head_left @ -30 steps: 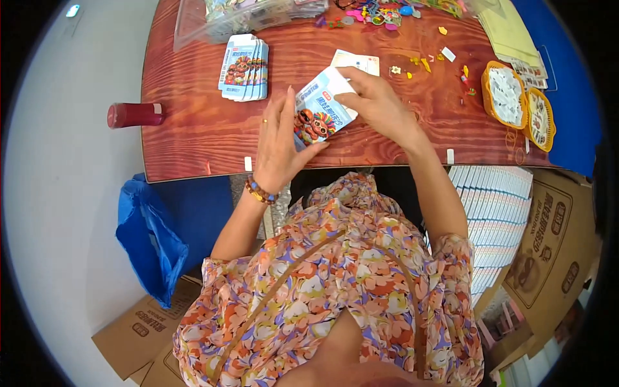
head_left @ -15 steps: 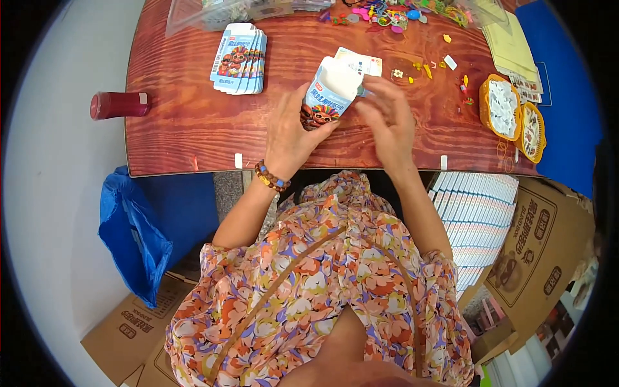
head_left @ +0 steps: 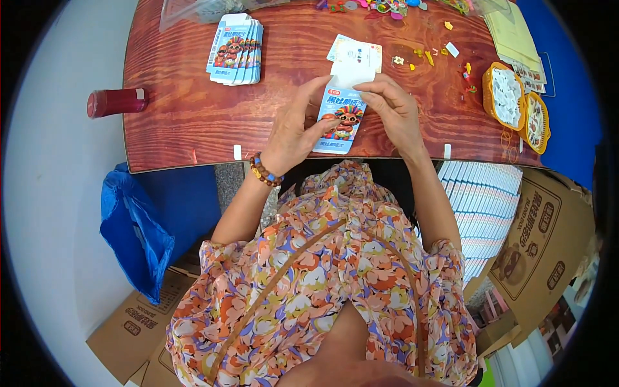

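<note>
A small light-blue cardboard box (head_left: 343,129) with a cartoon figure lies front up near the table's front edge, its white top flap (head_left: 351,74) raised at the far end. My left hand (head_left: 291,129), wearing a beaded bracelet, grips the box along its left side, thumb on the printed front. At the top right corner, the fingers of my right hand (head_left: 394,115) are closed on the box beside the flap. White printed cards (head_left: 361,53) lie on the table just beyond the flap. Whatever is inside the box is hidden.
Flat matching boxes (head_left: 235,48) are stacked at the far left, near a red bottle (head_left: 117,103). Small yellow pieces (head_left: 429,58) lie to the right. Two orange baskets (head_left: 488,97) stand at the table's right edge. Packed boxes (head_left: 480,206) sit below, and a blue bag (head_left: 135,238) hangs at left.
The box has come nearer and tilted down, so its front now faces up and its opening no longer shows. My right hand has moved in from beside the box to its top corner.
</note>
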Tool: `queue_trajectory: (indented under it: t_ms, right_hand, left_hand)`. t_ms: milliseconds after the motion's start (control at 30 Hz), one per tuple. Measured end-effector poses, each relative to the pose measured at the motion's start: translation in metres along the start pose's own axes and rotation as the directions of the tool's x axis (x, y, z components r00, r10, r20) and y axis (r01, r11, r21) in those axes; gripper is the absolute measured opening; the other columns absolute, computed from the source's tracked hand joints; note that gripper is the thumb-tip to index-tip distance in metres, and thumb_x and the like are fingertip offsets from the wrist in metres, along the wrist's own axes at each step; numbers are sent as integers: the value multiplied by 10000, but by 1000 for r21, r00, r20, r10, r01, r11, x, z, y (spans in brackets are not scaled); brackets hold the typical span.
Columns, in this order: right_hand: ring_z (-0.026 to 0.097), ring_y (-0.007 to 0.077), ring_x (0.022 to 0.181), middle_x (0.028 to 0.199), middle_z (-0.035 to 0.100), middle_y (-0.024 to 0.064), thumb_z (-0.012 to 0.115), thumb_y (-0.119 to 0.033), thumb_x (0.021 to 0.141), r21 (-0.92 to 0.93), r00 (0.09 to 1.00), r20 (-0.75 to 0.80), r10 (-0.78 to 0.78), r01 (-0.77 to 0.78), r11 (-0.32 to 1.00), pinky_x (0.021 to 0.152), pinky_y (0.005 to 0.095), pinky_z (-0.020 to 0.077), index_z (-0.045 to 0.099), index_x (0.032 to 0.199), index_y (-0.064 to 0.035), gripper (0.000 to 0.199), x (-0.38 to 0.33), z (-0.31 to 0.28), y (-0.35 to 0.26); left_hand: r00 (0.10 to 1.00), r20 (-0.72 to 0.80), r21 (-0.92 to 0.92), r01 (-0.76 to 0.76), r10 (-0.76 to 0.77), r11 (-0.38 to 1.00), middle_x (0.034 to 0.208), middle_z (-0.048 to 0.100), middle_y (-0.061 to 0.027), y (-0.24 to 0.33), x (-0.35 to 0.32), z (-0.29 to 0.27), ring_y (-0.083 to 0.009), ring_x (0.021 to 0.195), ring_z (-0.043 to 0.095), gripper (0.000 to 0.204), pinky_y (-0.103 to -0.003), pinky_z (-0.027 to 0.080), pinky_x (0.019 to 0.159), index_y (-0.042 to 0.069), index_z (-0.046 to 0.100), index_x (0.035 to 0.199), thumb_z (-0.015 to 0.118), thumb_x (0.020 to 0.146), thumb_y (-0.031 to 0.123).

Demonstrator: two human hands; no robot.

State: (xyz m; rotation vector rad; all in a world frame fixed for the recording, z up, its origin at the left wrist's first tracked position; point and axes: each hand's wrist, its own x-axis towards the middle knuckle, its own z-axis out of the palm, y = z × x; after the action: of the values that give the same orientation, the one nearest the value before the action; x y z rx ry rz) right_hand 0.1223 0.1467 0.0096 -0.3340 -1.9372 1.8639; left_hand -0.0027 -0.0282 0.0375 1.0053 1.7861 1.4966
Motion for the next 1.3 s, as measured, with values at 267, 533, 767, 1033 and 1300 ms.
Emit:
queue_trajectory:
  t_ms: [267,533,767,1033,1300]
  right_hand:
    - [614,144,977,1058,647,62,584,-38,962,-222,998,16,-65,67,973,861,257,488,657,1093,25,163,-8,-4,-12]
    - [634,89,940,1031,672,44,581,-177,997,145,976,-96,196,-181,973,819,258,514,634,1088,-9,198,-7,-15,-31]
    - [638,88,955,1016,697,41,629,-111,953,102,942,141,304,-320,942,821,255,527,668,1107,3,196,-2,-31,-41]
    - [660,91,893,966,729,44,652,-66,920,-113,936,169,308,-292,950,805,248,532,720,1098,-1,202,0,-37,-53]
    - [679,108,891,951,746,54,638,-43,921,-368,950,193,246,-163,915,784,259,543,723,1086,-5,189,-4,-37,-58]
  left_hand:
    - [986,148,-255,119,-83,960,1014,626,-53,-9,6,1,-114,872,651,457,-252,550,719,70,459,1254,672,868,-49]
    - [993,112,-209,49,-26,977,1040,629,-72,-4,0,18,-116,869,656,456,-256,551,711,61,458,1252,671,864,-47]
    - [988,152,-245,69,-32,967,1086,618,-103,-5,-4,19,-146,911,651,481,-279,554,752,54,424,1279,663,871,-35]
    - [984,176,-210,73,-36,975,1058,613,-110,-2,-4,23,-150,895,645,517,-284,553,749,58,386,1286,678,866,-15]
    - [982,162,-206,130,-97,970,1001,600,-102,-1,-6,25,-158,841,653,565,-278,553,717,50,359,1298,699,849,-3]
